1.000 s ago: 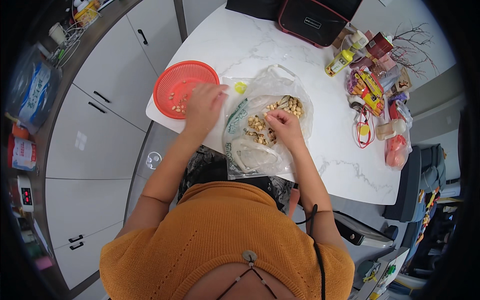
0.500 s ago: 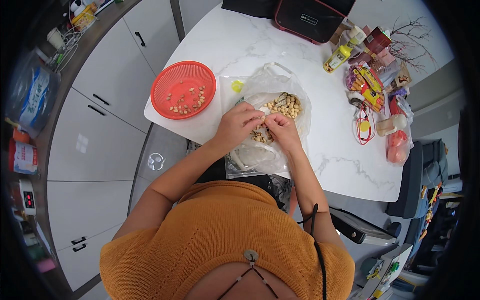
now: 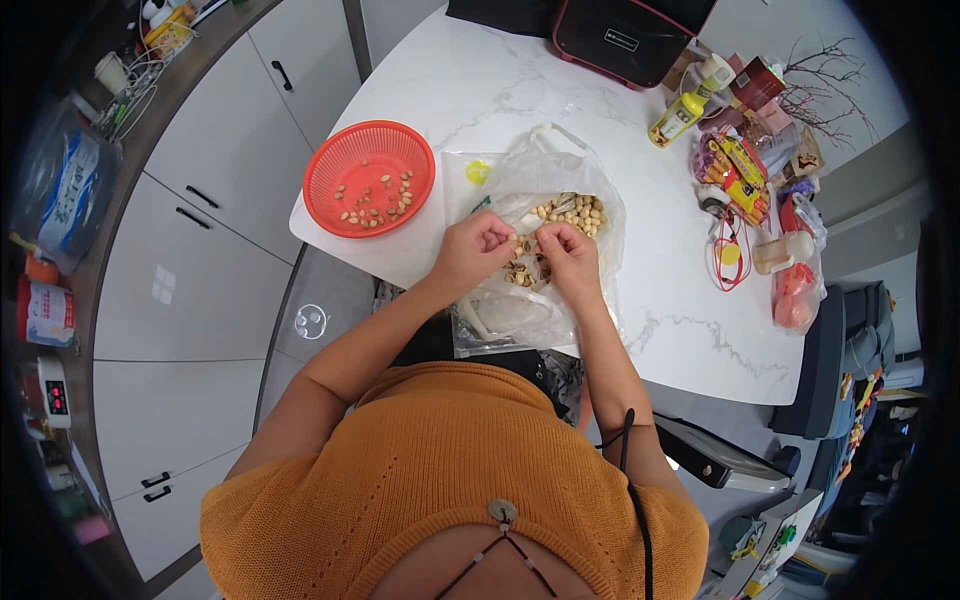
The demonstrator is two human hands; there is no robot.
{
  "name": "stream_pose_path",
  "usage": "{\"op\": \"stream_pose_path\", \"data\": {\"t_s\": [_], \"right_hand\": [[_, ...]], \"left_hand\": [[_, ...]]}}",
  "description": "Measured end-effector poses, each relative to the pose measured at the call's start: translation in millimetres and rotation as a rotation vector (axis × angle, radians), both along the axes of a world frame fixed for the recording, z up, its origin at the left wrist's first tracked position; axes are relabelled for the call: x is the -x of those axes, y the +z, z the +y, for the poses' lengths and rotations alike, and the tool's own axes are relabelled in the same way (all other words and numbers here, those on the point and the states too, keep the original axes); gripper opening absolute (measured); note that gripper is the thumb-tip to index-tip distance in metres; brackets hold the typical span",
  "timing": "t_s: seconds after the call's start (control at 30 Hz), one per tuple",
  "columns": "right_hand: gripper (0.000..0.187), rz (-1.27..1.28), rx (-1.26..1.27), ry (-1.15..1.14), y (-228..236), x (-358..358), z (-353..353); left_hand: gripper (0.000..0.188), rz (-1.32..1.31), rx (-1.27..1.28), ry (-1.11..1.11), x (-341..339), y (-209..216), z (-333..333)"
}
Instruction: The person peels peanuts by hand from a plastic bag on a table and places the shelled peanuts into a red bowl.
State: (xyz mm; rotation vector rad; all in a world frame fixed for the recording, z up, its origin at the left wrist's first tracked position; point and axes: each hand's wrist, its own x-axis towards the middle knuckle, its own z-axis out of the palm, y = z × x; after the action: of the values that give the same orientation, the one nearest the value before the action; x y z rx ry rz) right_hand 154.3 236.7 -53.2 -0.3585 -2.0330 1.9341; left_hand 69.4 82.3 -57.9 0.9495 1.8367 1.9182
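My left hand (image 3: 474, 252) is closed in a pinch at the near left side of an open white plastic bag (image 3: 612, 240). A small pale piece, seemingly a nut, shows at its fingertips. Close beside it, my right hand (image 3: 570, 259) is also pinched; what its fingers hold is too small to make out. Round tan nuts (image 3: 582, 214) fill the far right part of the bag. Brown, broken shells (image 3: 521, 272) lie beneath my fingers. To the left, a red plastic basket (image 3: 318, 186) holds several loose shelled kernels (image 3: 366, 215).
The bag rests on a clear plastic sheet (image 3: 470, 345) on a white marbled table (image 3: 690, 330). A black and red case (image 3: 625, 38) stands at the far edge. A yellow-green bottle (image 3: 678, 118), snack packs (image 3: 735, 170) and a red cord (image 3: 731, 262) crowd the right side.
My hands have drawn slightly apart, leaving a small gap between the fingertips over the shells. The basket and the bag stay in place.
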Motion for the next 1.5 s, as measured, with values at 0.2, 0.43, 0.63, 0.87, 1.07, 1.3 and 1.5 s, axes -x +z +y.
{"op": "stream_pose_path", "data": {"t_s": [0.2, 0.43, 0.63, 0.87, 1.07, 1.3, 1.5], "right_hand": [[0.011, -0.01, -0.052, 0.01, -3, -1, -3], [0.011, -0.036, -0.095, 0.029, -2, -2, -9], [0.011, -0.033, -0.108, 0.005, 0, -2, -9], [0.011, -0.006, -0.084, 0.009, 0, -3, -10], [0.011, -0.031, -0.143, 0.034, 1, -4, -10], [0.01, -0.021, -0.111, 0.008, -5, -1, -11], [0.009, 0.001, -0.254, -0.032, -6, -1, -10]], "left_hand": [[0.008, -0.057, -0.03, -0.028, 0, -9, 1], [0.008, 0.025, 0.016, -0.003, 1, -13, 0], [0.011, -0.006, 0.036, 0.01, 1, -12, 4], [0.012, 0.062, 0.04, 0.009, 1, -14, 3], [0.011, 0.244, 0.119, 0.048, -1, -6, 1], [0.009, 0.232, 0.109, 0.03, -1, -5, 0], [0.009, 0.055, 0.12, -0.036, -1, -4, 0]]}}
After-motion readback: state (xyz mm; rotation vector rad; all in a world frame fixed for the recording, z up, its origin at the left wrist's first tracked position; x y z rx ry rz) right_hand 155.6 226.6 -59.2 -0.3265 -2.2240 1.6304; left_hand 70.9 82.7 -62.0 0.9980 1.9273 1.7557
